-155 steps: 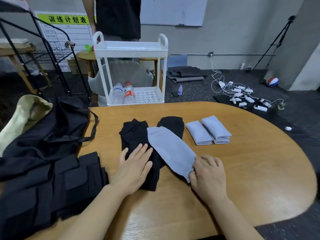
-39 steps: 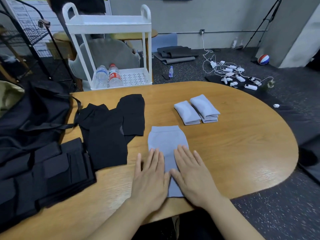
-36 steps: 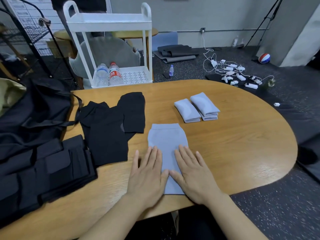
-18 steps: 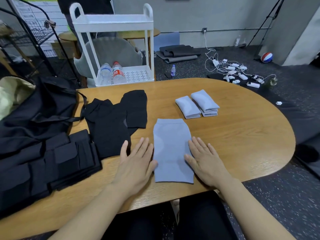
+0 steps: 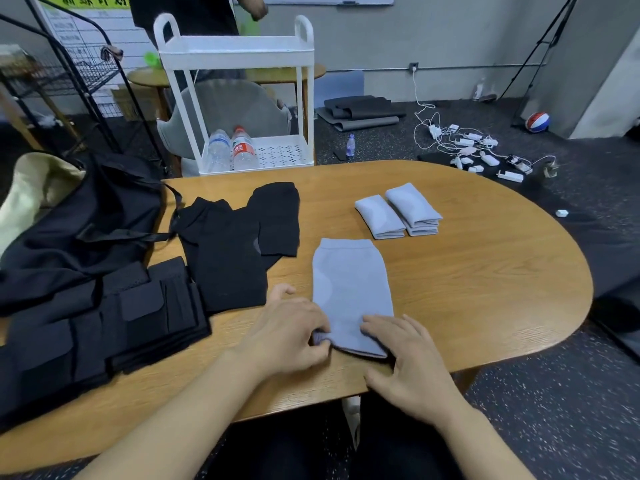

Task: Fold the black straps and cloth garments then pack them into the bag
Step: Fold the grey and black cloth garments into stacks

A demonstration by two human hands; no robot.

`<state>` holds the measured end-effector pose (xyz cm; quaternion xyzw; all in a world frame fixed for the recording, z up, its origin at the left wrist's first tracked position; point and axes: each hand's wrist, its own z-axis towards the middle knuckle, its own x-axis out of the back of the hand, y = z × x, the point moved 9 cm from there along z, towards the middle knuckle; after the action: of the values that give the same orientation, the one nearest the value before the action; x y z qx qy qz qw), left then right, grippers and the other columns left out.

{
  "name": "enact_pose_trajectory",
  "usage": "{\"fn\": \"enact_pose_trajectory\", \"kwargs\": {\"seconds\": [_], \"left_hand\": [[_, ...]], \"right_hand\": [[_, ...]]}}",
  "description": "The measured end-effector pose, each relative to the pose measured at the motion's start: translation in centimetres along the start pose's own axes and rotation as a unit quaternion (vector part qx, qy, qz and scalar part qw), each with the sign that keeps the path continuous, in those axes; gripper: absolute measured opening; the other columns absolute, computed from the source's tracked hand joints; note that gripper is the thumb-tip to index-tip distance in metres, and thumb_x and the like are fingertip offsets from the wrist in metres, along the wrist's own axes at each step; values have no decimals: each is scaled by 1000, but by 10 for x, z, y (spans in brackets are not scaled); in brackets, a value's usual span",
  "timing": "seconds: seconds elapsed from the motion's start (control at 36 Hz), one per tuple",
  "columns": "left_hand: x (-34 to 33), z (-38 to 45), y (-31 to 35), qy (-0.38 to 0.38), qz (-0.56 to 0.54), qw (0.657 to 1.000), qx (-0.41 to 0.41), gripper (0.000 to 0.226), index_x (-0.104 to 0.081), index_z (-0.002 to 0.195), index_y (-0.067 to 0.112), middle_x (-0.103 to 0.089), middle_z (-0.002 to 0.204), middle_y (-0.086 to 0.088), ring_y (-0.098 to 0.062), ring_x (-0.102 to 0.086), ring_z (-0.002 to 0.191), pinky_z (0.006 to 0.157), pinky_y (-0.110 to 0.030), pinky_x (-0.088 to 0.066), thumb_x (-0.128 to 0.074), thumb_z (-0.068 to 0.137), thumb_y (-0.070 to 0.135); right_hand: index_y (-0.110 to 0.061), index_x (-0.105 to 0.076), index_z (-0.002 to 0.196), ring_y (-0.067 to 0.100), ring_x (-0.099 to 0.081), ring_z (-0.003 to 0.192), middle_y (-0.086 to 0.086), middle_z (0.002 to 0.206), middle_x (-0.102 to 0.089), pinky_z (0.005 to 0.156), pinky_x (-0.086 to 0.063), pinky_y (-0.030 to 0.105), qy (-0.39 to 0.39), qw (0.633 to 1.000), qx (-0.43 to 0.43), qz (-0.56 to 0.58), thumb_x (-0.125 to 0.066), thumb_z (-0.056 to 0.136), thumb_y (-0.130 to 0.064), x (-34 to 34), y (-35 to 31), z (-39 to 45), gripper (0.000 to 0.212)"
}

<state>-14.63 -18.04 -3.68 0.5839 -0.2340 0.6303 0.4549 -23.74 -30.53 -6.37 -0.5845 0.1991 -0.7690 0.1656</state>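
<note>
Grey cloth: the grey cloth (image 5: 351,289) lies flat on the wooden table (image 5: 485,282) at lower centre of the frame, its near edge lifted slightly.
Left hand: the left hand (image 5: 287,336) has its fingers curled round the cloth's near left corner, pinching it.
Right hand: the right hand (image 5: 405,358) rests on the cloth's near right corner (fingers spread and fairly straight), holding nothing.
Folded grey pieces: two folded grey cloths (image 5: 398,211) sit side by side, right of centre.
Black garments: the black garments (image 5: 239,240) lie spread out left of the grey cloth.
Black straps: the black straps (image 5: 104,323) sit stacked at lower left.
Bag: the black bag (image 5: 83,216) slumps at the left edge, its mouth not clearly visible.
</note>
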Motion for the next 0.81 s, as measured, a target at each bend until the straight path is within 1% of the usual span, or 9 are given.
{"fn": "enact_pose_trajectory", "kwargs": {"seconds": [0.08, 0.17, 0.25, 0.36, 0.44, 0.53, 0.58, 0.69, 0.81], "left_hand": [[0, 5, -14, -7, -80, 993, 85, 17, -64, 74, 26, -66, 71, 11, -6, -52, 80, 105, -26, -17, -55, 80, 39], [-8, 7, -34, -23, -219, 957, 191, 12, -64, 72, 29, -68, 70, 15, -9, -53, 91, 97, -24, -29, -59, 80, 36], [-15, 8, -43, -51, -324, 912, 246, 27, -70, 78, 21, -65, 70, 12, -4, -56, 73, 88, -33, -42, -61, 82, 46], [-17, 2, -46, -39, -452, 847, 278, 50, -57, 76, 7, -63, 82, -12, -17, -66, 85, 88, -38, -46, -53, 68, 57], [-24, 1, -49, -29, -427, 852, 303, 45, -43, 67, 8, -45, 68, 3, -14, -52, 74, 76, -35, -33, -53, 68, 52], [-22, 3, -53, 33, -312, 894, 320, 42, -55, 59, 20, -46, 50, 15, -10, -49, 58, 80, -37, -34, -62, 84, 53], [-18, 4, -51, 76, -245, 906, 337, 40, -54, 60, 23, -48, 49, 13, -12, -52, 59, 88, -35, -32, -60, 91, 49], [-15, 6, -48, 131, -179, 911, 347, 41, -54, 64, 23, -53, 55, 13, -11, -52, 64, 81, -31, -24, -54, 94, 51], [-14, 11, -44, 145, -129, 921, 339, 40, -57, 67, 25, -61, 59, 11, -10, -55, 65, 79, -30, -18, -50, 94, 54]], "right_hand": [[-28, -68, 115, 2, -55, 112, -21, 115, -64, 108, -26, 20, 42, 998, -29, 40, -58, 71, -37, 6, 7, 7, 46], [-29, -73, 96, 10, -63, 90, -15, 92, -70, 85, -49, 33, 87, 982, -104, 130, -73, 79, -30, 10, 25, 14, 17], [-16, -66, 75, 15, -56, 66, -4, 65, -62, 67, -47, 43, 101, 962, -157, 201, -65, 81, -46, 11, 35, 22, 30], [-12, -54, 63, 9, -42, 57, -7, 55, -45, 59, -37, 37, 117, 943, -198, 240, -69, 88, -27, 11, 42, 30, 33], [-11, -57, 66, 12, -45, 59, 2, 57, -51, 61, -43, 43, 119, 940, -230, 222, -68, 89, -30, 10, 46, 35, 31], [-10, -57, 69, 20, -50, 61, 10, 64, -58, 61, -44, 44, 123, 944, -249, 177, -64, 89, -36, 14, 45, 36, 34], [-9, -58, 71, 25, -54, 64, 9, 65, -59, 60, -43, 43, 128, 944, -258, 162, -62, 90, -38, 15, 44, 36, 34], [-20, -59, 77, 20, -54, 70, -5, 67, -59, 58, -35, 34, 128, 940, -289, 126, -60, 91, -41, 13, 48, 37, 25], [-21, -67, 97, 20, -59, 88, -4, 90, -66, 68, -37, 30, 154, 936, -303, 87, -60, 91, -42, 15, 53, 36, 23]]}}
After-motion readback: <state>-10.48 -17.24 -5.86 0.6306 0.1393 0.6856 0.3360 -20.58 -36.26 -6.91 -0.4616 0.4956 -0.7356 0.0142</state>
